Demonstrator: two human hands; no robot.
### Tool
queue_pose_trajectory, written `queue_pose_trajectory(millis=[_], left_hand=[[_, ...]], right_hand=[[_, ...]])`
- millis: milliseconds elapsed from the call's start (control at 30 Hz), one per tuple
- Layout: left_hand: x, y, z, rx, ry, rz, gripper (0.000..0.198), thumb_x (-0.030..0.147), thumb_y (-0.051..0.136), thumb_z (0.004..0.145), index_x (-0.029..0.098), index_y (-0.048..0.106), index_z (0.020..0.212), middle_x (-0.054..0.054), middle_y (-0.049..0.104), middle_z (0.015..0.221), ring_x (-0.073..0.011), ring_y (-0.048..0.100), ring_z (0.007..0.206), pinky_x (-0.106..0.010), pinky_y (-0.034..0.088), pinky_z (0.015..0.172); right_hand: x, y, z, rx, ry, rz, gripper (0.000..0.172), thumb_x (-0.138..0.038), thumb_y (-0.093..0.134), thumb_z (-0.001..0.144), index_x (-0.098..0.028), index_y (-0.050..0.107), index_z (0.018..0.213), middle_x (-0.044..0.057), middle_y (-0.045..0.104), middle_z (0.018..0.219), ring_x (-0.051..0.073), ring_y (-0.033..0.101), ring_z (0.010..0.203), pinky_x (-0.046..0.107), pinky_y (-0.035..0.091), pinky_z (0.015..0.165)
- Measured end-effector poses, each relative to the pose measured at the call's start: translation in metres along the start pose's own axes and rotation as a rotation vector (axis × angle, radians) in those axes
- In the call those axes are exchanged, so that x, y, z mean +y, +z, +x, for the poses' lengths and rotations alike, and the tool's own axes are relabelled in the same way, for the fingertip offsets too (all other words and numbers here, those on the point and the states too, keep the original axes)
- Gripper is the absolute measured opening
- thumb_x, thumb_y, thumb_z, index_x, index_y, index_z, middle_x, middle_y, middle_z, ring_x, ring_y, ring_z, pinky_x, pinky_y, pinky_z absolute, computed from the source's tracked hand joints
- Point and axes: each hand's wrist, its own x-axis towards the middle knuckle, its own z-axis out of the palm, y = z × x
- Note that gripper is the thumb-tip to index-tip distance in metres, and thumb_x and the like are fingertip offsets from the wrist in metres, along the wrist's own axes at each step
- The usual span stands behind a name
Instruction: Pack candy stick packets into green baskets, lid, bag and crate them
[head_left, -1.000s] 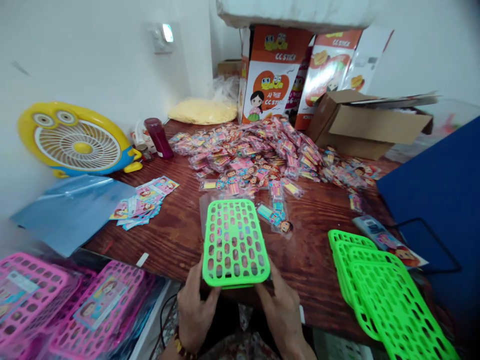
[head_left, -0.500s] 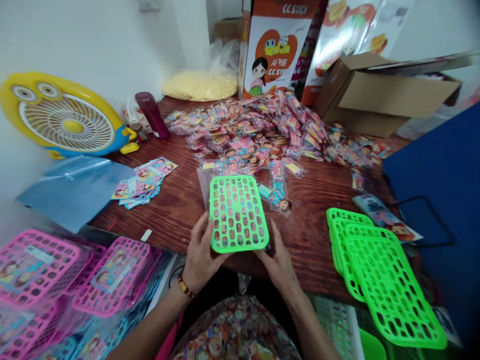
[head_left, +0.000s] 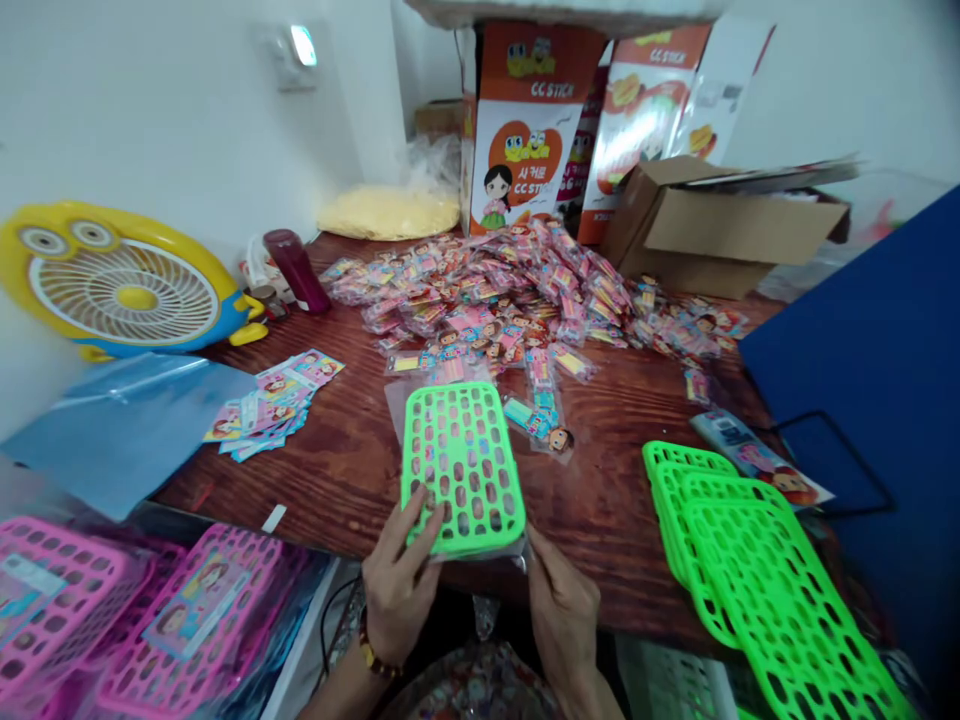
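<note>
A bright green perforated basket [head_left: 461, 465], its slotted face up, lies at the table's front edge on clear plastic film. My left hand [head_left: 401, 580] rests on its lower left corner, fingers over the slots and gripping the edge. At the lower right corner, my right hand [head_left: 562, 610] has its fingers pressed together on the clear film that sticks out past the basket. Small packets show dimly through the slots. Just behind the basket lie loose character packets [head_left: 540, 375].
A heap of packets [head_left: 510, 270] spreads across the back. Picture cards [head_left: 281, 400] and a blue plastic sheet [head_left: 127, 420] lie left, beside a yellow fan [head_left: 135, 285]. Stacked green baskets [head_left: 780, 570] are right; pink baskets [head_left: 195, 620] are lower left. An open carton [head_left: 697, 235] stands behind.
The view has shifted, showing more of the wall. My left fingers have moved onto the basket's top face, and my right hand has closed on film at its lower right corner.
</note>
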Motion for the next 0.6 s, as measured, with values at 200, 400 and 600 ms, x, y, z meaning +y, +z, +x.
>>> queue_pose_trajectory(millis=[200,400,600], left_hand=[[0.01,0.021,-0.001,0.072,-0.046,0.0,0.057,0.005,0.053,0.086,0.032,0.05,0.137,-0.007,0.041,0.149,-0.0249,0.05,0.129,-0.042,0.046,0.105],[0.012,0.021,-0.002,0.059,-0.052,0.049,0.054,0.011,0.053,0.089,0.029,0.048,0.139,-0.01,0.04,0.148,-0.0268,0.047,0.13,-0.043,0.048,0.102],[0.0,-0.005,-0.013,0.082,-0.003,0.001,0.05,0.004,0.049,0.088,0.028,0.056,0.132,-0.01,0.044,0.141,-0.0235,0.05,0.125,-0.038,0.049,0.099]], right_hand=[[0.019,-0.002,-0.026,0.008,0.034,-0.138,0.032,-0.033,0.048,0.093,-0.019,0.076,0.093,0.006,0.077,0.09,0.02,0.074,0.073,0.025,0.058,0.074],[0.034,0.008,-0.032,-0.048,0.287,-0.201,0.049,-0.057,0.042,0.092,-0.019,0.07,0.105,0.007,0.076,0.09,0.023,0.073,0.075,0.028,0.055,0.066],[0.046,0.003,-0.039,-0.083,0.279,-0.319,0.055,-0.057,0.029,0.094,-0.022,0.072,0.093,0.007,0.076,0.08,0.024,0.07,0.06,0.031,0.052,0.058]])
